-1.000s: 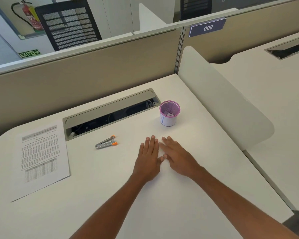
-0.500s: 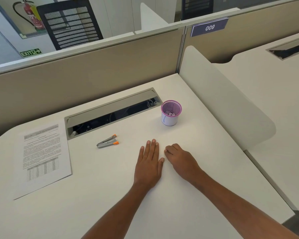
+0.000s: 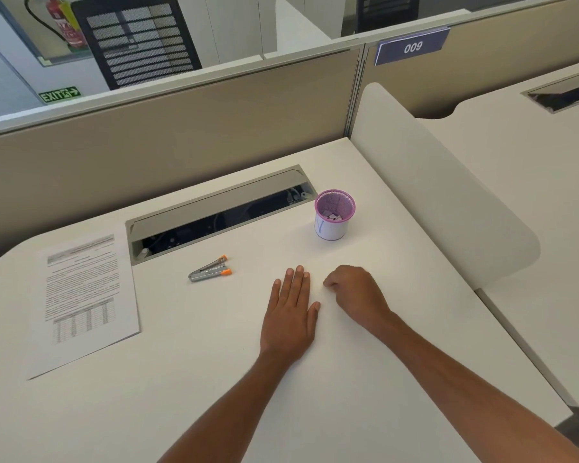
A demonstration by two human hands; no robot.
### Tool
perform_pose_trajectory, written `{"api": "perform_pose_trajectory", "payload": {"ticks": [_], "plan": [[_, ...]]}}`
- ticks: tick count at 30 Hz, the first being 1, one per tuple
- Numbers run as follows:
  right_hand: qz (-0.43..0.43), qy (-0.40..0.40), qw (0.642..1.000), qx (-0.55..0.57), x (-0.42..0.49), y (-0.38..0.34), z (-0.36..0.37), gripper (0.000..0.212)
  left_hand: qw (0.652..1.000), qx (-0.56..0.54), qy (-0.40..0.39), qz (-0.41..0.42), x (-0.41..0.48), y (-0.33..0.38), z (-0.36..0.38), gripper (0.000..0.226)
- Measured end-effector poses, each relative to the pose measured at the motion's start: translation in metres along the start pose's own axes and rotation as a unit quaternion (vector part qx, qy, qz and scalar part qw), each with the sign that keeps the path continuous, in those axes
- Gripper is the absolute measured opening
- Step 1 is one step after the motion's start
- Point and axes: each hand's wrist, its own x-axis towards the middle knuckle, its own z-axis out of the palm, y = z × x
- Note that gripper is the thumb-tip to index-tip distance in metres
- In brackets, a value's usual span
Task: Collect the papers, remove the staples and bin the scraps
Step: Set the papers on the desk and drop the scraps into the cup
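Observation:
A stack of printed papers (image 3: 84, 302) lies flat at the left of the white desk (image 3: 181, 379). A metal staple remover with orange tips (image 3: 209, 269) rests on the desk between the papers and my hands. A pink mesh cup (image 3: 331, 230) with a white lining stands at the back right and holds small white scraps. My left hand (image 3: 291, 315) lies flat, palm down, in the middle of the desk. Just to its right, my right hand (image 3: 355, 292) is curled into a loose fist on the desk surface; whether it holds anything is hidden.
An open cable tray (image 3: 214, 215) is set into the desk behind the staple remover. A beige partition (image 3: 168, 128) closes the back and a white rounded divider (image 3: 432, 182) the right side. A second desk (image 3: 532, 155) lies beyond it.
My right hand's fingers have curled from flat into a fist and drawn slightly back. My left hand stays flat in the same place.

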Motion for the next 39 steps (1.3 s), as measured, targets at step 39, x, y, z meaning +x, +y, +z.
{"api": "perform_pose_trajectory", "payload": {"ticks": [39], "plan": [[0.132,0.182,0.936,0.271,0.112,-0.018,-0.112,0.028,0.952,-0.272,0.112,-0.079,0.035,0.009,-0.012,0.007]]}}
